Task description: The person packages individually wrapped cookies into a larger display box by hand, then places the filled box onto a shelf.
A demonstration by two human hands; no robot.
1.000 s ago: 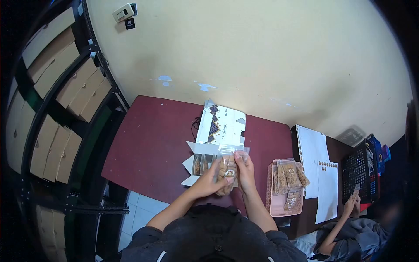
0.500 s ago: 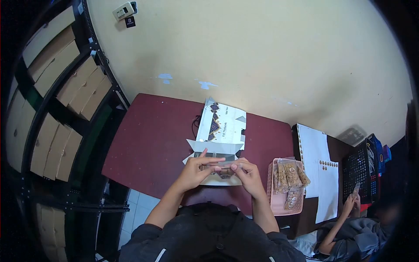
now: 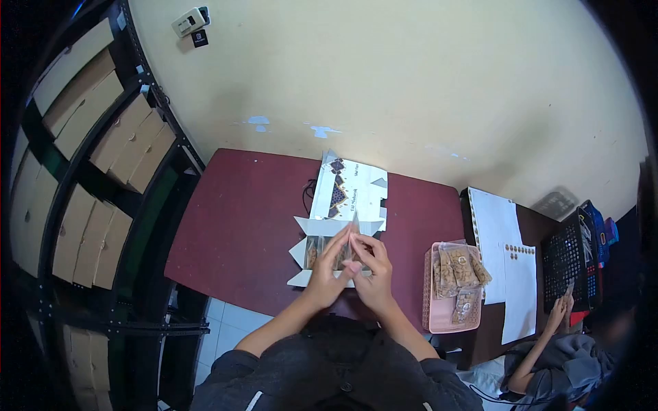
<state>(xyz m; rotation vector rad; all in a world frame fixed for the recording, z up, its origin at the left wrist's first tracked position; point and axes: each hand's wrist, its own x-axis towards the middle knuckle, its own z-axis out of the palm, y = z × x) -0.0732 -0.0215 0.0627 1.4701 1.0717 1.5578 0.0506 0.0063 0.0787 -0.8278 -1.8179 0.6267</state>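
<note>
An open printed cardboard box (image 3: 299, 253) lies on the maroon table with its patterned white lid (image 3: 360, 183) folded back toward the wall. Clear packets (image 3: 313, 251) with brown contents show inside its left part. Over the box, my left hand (image 3: 325, 279) and my right hand (image 3: 374, 275) meet, fingers pressed together around a clear plastic packet (image 3: 355, 222). Its pointed upper edge sticks up past my fingertips; my hands hide most of the rest, including what it contains.
To the right, a pink basket (image 3: 428, 301) holds several packets of brown pieces. White sheets (image 3: 519, 294), one with round brown stickers, lie on a dark table beside a black crate (image 3: 566, 257). Another person's hands (image 3: 561, 312) hold a small packet. Shelves with cardboard boxes (image 3: 79, 222) stand left.
My hands have drawn closer together and turned the packet from lying flat to standing upright between them. The other person's hands have shifted slightly.
</note>
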